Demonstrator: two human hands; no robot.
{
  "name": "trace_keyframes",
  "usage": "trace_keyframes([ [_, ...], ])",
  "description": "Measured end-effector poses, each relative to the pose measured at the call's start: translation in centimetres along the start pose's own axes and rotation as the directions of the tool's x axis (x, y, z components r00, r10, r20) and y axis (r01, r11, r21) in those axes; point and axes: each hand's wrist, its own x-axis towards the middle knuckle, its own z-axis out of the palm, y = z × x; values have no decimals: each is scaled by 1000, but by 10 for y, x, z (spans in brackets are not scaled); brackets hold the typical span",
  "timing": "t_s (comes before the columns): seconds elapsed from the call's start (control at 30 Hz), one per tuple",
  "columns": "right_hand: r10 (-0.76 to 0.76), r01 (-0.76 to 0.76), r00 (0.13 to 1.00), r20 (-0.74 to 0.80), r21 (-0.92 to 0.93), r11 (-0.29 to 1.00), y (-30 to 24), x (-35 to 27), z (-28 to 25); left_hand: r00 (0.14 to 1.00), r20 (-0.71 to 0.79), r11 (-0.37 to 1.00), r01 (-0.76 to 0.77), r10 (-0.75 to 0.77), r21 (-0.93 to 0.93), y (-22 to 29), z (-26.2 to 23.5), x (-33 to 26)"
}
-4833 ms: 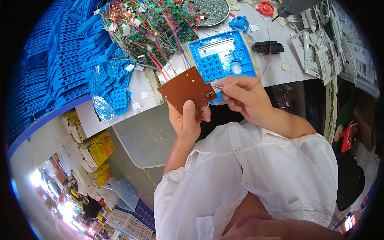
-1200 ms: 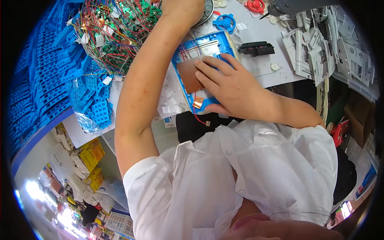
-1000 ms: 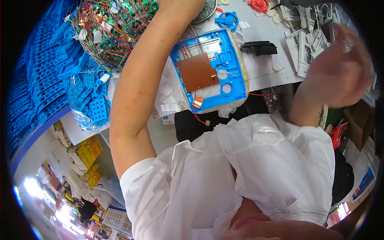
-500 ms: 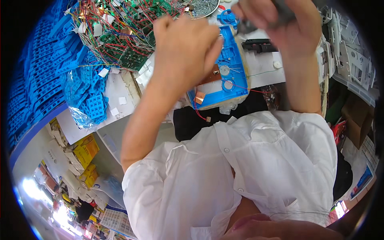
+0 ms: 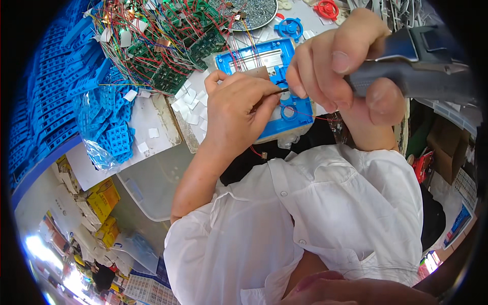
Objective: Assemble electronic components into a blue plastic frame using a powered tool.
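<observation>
Two hands, left hand (image 5: 236, 114) on one blue frame (image 5: 264, 76), right hand (image 5: 338, 63) gripping one electric screwdriver (image 5: 417, 68)

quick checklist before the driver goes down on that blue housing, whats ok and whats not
1. Grip on driver: right hand wraps the grey electric screwdriver: ok.
2. Bit guided: left hand fingers pinch at the thin dark bit tip: ok.
3. Screw on the tip: too small to see: cannot tell.
4. Blue housing flat on the bench: ok.
5. Brown circuit board seated inside: mostly hidden by the left hand: cannot tell.
6. Loose wires: a red wire crosses the housing corner: not ok.
</observation>
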Motion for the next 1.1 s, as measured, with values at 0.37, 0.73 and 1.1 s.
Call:
trace_keyframes([
  [0.37, -116, 111, 993, -38, -101, 989, -11, -13, -21, 973, -68, 950, -196, 219, 245, 7, 18, 32],
  [0.73, -165, 158, 986, -35, -156, 975, -15, -19, -30, 972, 0, 923, -223, 235, 312, 13, 23, 46],
  [1.1, -282, 289, 947, -153, 23, 957, 6, -18, -53, 983, 139, 676, -182, 117, 714, -83, 30, 165],
])
